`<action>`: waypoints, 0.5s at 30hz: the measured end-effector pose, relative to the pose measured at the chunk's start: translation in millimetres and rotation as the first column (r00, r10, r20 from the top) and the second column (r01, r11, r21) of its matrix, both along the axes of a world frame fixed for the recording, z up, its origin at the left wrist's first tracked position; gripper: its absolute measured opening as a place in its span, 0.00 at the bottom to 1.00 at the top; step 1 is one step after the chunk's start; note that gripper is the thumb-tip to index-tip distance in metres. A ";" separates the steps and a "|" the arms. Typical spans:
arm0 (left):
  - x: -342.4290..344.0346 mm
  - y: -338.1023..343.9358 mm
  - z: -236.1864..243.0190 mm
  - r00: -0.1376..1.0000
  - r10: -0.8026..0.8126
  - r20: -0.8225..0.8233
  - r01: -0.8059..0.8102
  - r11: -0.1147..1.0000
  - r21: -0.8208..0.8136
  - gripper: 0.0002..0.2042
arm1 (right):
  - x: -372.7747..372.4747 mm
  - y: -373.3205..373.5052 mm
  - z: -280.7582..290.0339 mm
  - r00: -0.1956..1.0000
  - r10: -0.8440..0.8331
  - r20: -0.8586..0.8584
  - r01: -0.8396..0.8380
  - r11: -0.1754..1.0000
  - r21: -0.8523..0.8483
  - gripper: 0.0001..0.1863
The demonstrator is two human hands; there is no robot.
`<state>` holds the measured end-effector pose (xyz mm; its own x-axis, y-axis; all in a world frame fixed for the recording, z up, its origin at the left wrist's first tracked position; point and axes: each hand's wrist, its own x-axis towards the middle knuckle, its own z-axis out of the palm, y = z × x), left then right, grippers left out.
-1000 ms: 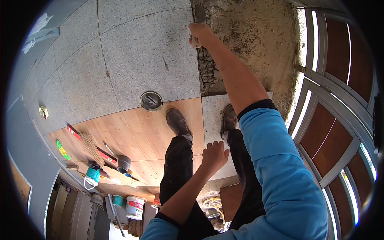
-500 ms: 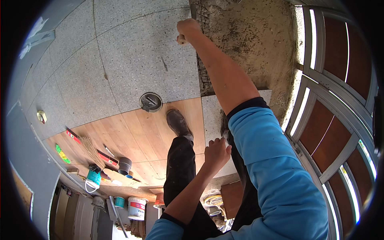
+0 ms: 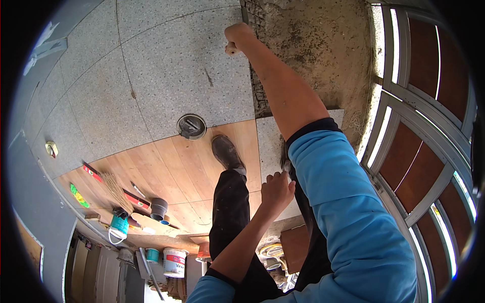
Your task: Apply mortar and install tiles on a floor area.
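Note:
My right hand (image 3: 239, 36) is stretched far forward, closed round the pale wooden handle (image 3: 231, 49) of a tool. A grey metal part (image 3: 245, 15) shows just beyond the fist; the rest of the tool is hidden, so I cannot tell its kind. The fist is over the edge between a speckled grey tile (image 3: 187, 65) and the rough cement bed (image 3: 318, 55). My left hand (image 3: 278, 191) is held back by my right leg, its fingers curled in, with nothing visible in it. Ahead of my boot (image 3: 227, 152) stands a round container (image 3: 191, 127) with a grey tool in it.
Wood-look tiles (image 3: 172, 161) run to the left, bearing a red level (image 3: 135, 200), a straw brush (image 3: 115, 191), a grey pipe fitting (image 3: 158, 207) and a teal bucket (image 3: 118, 224). A white bucket (image 3: 174, 263) stands behind. Metal-framed brown panels (image 3: 409, 166) line the right.
My right fist has barely shifted, and its grip on the wooden handle is the same. The left hand has moved very slightly to the right.

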<state>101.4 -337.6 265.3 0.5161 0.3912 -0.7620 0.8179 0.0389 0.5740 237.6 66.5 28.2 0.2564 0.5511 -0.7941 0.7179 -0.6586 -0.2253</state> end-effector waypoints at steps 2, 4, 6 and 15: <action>-6.3 -1.5 1.0 1.000 0.005 -0.021 -0.005 1.000 -0.011 0.16 | -13.3 -6.5 3.6 0.990 -0.136 -0.034 0.135 0.991 -0.017 0.15; -1.7 -5.0 3.8 1.000 0.011 -0.011 -0.011 1.000 -0.025 0.16 | -7.8 -14.4 -1.2 0.963 -0.268 -0.034 0.267 0.963 -0.036 0.14; -1.7 -10.0 3.3 0.999 -0.032 -0.018 0.031 0.998 -0.051 0.16 | -10.2 -24.1 -4.3 0.887 -0.458 -0.067 0.455 0.889 -0.056 0.12; -16.0 -33.8 0.4 0.991 -0.135 0.000 0.135 0.987 -0.082 0.16 | -26.1 -90.2 -4.7 0.984 0.155 -0.088 -0.171 0.958 -0.231 0.09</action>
